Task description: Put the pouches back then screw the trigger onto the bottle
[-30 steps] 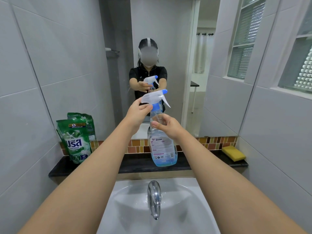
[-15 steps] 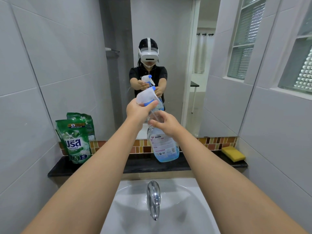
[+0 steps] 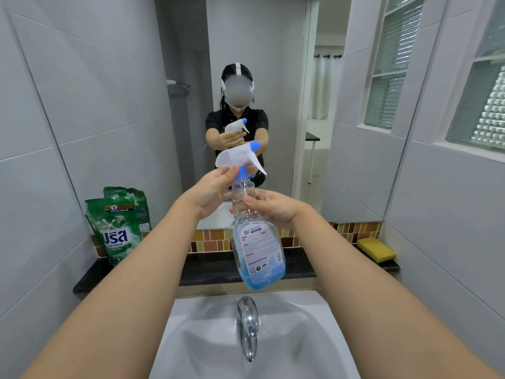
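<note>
— So, what have we got in our hands?

— We hold a spray bottle (image 3: 257,242) out in front of us, above the sink (image 3: 207,337) and its chrome tap (image 3: 247,324), tilted a little, with blue liquid pooled at its bottom.

— And the grip of each hand?

— Our right hand (image 3: 276,209) has its fingers curled round the clear neck of the bottle. Our left hand (image 3: 213,190) pinches the blue collar just under the white trigger head (image 3: 237,157), thumb on the near side, fingertips on the far side.

— Which way does the nozzle face?

— Its blue tip points away to the right, toward the mirror (image 3: 273,77), where we see the same bottle and hands reflected.

— What lies on the tabletop?

— On the dark tabletop (image 3: 207,272) behind the sink, a green detergent pouch (image 3: 114,233) leans against the tiled wall at the left, with its reflection behind it. A yellow sponge (image 3: 376,248) lies at the far right end, well apart from the bottle.
</note>
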